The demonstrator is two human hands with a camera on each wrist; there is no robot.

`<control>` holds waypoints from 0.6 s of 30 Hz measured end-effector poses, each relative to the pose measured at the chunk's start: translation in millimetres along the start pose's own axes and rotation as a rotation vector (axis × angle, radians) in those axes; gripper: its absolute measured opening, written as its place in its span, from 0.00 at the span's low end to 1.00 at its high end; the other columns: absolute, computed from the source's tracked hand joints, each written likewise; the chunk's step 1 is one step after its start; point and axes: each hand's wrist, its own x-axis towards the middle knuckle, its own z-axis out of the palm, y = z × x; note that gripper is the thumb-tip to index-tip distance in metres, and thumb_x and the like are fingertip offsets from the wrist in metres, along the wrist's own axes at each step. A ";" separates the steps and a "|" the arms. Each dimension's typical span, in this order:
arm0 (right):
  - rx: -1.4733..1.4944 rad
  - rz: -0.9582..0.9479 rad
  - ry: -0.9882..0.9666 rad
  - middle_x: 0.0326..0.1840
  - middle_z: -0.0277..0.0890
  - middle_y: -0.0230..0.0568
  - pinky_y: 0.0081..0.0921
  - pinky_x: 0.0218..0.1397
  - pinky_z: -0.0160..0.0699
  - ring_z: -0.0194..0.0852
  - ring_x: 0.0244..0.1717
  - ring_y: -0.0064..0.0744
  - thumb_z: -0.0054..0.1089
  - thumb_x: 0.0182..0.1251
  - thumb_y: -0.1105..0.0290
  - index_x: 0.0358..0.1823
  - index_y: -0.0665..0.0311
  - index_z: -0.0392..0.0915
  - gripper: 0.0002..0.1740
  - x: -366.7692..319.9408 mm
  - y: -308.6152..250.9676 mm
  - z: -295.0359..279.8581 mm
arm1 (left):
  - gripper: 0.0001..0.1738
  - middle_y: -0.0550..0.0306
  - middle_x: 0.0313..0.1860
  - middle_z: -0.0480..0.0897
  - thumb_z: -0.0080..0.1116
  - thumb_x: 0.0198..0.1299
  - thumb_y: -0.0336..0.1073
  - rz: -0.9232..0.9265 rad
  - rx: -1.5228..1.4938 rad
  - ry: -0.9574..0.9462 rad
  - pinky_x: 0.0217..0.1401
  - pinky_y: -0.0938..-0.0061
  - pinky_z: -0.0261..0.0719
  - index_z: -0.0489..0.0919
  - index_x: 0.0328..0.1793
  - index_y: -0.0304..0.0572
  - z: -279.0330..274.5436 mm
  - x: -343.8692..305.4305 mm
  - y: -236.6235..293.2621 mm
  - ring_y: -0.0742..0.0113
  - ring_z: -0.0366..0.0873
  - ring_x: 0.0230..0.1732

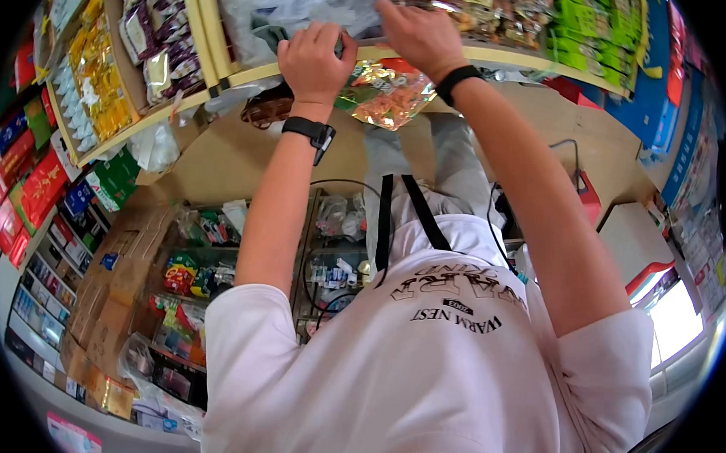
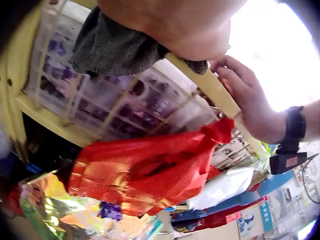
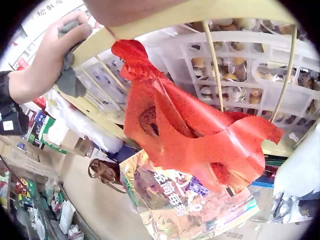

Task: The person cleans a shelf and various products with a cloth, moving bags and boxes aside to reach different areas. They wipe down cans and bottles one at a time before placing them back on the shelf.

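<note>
My left hand point(image 1: 315, 60) holds a dark grey cloth point(image 2: 117, 47) against the pale yellow rail point(image 3: 100, 44) at the front of a goods rack. Folds of the cloth hang below the fingers. My right hand point(image 2: 247, 97) grips the same rail further right, fingers bent over its top. A red bag point(image 3: 175, 120) with a gathered, knotted neck hangs from the rail just below that hand. Beneath it is a shiny, multicoloured printed bag point(image 1: 386, 96).
White plastic baskets point(image 3: 245, 65) of packaged snacks stand behind the rack's bars. Green packets point(image 1: 593, 26) are at its right, purple ones point(image 1: 160, 41) at its left. A brown bag point(image 3: 105, 172) lies on the floor. A glass case point(image 1: 332, 268) of small goods stands behind my legs.
</note>
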 end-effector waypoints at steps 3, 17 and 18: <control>0.031 0.012 -0.021 0.30 0.82 0.32 0.40 0.31 0.82 0.87 0.35 0.40 0.61 0.69 0.65 0.54 0.53 0.73 0.14 1.5 -5.1 -2.9 | 0.08 0.63 0.31 0.80 0.65 0.57 0.40 -0.063 0.045 -0.048 0.36 0.61 0.68 0.78 0.30 0.52 7.0 1.9 32.8 0.56 0.80 0.34; 0.200 0.092 0.362 0.42 0.76 0.38 0.41 0.52 0.75 0.76 0.48 0.45 0.64 0.66 0.72 0.51 0.55 0.80 0.13 -102.1 111.6 -99.5 | 0.10 0.53 0.38 0.81 0.69 0.64 0.38 -0.064 -0.575 0.057 0.41 0.66 0.79 0.80 0.42 0.43 -0.8 47.7 182.2 0.51 0.80 0.38; 0.129 0.078 0.362 0.41 0.76 0.36 0.40 0.51 0.74 0.76 0.47 0.43 0.64 0.66 0.71 0.51 0.55 0.80 0.12 -106.3 132.0 -107.4 | 0.09 0.55 0.38 0.81 0.70 0.63 0.38 -0.014 -0.567 -0.019 0.41 0.66 0.80 0.81 0.41 0.45 12.8 49.5 194.9 0.52 0.81 0.39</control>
